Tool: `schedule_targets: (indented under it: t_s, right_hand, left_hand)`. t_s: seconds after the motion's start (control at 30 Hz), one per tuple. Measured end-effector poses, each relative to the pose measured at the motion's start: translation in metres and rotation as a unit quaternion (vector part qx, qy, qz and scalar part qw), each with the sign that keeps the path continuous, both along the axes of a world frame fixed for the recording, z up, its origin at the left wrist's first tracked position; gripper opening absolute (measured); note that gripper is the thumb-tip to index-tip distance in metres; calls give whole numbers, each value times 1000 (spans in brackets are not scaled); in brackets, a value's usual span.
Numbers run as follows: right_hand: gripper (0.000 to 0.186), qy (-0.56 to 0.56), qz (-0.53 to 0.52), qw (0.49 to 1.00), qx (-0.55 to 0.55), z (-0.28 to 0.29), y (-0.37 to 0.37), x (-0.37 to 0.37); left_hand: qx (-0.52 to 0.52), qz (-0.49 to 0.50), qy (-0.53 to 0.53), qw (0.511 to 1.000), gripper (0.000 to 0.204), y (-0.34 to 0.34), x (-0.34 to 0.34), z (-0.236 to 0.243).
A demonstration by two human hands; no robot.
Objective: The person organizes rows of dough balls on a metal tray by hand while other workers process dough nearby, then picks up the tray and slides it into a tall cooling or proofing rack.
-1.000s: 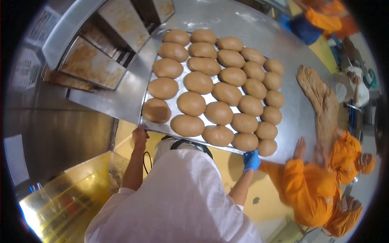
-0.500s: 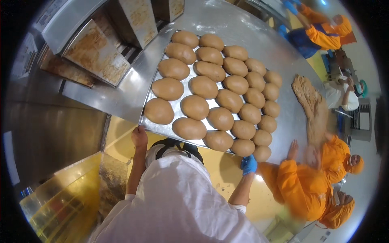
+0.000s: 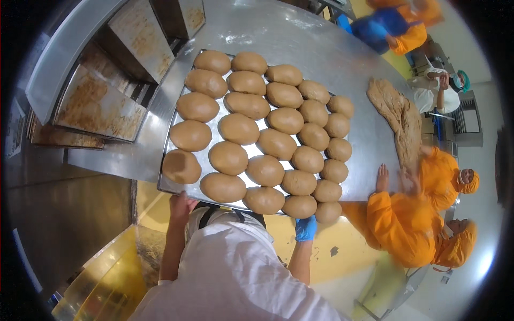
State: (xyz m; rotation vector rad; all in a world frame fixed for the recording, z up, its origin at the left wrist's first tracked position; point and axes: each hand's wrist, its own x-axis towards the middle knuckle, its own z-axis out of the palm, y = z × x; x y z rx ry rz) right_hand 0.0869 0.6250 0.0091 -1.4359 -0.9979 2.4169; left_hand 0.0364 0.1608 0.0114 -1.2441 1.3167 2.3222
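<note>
A metal tray [image 3: 172, 186] lies at the table's near edge, covered with rows of smooth brown oval dough pieces [image 3: 239, 129]. My bare left hand [image 3: 182, 207] grips its near rim just right of the front left corner, with the fingers partly hidden by the rim. In a blue glove, my right hand [image 3: 305, 229] closes on the same rim toward the right, its fingertips hidden beneath the dough pieces. The right-hand column of dough sits close to the tray's edge and hides it there.
Stained metal pans [image 3: 99, 101] stand at the left of the steel table [image 3: 251, 24]. A long slab of brown dough [image 3: 395, 120] lies at the right, beside co-workers in orange [image 3: 407, 230]. Yellow crates [image 3: 110, 283] are at lower left. Other people work farther back.
My view has turned, so the tray sits lower and farther left in the picture. My left hand has shifted from the tray's corner rightward along the near rim. My right hand stays on the rim.
</note>
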Motion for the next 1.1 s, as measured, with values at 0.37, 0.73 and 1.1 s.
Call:
schedule_targets:
  t_s: [0.37,0.73,1.1]
  right_hand:
    - [36,18,-68,997,-12,-1,16,-4]
    - [35,-10,-62,996,-59,1,6,-7]
    - [36,49,-62,993,-89,-15,5,10]
  left_hand:
    - [-120,9,19,993,24,-2,8,-45]
    - [-44,143,-2,989,29,18,-19,37]
    - [12,139,-71,988,14,8,-6,-30]
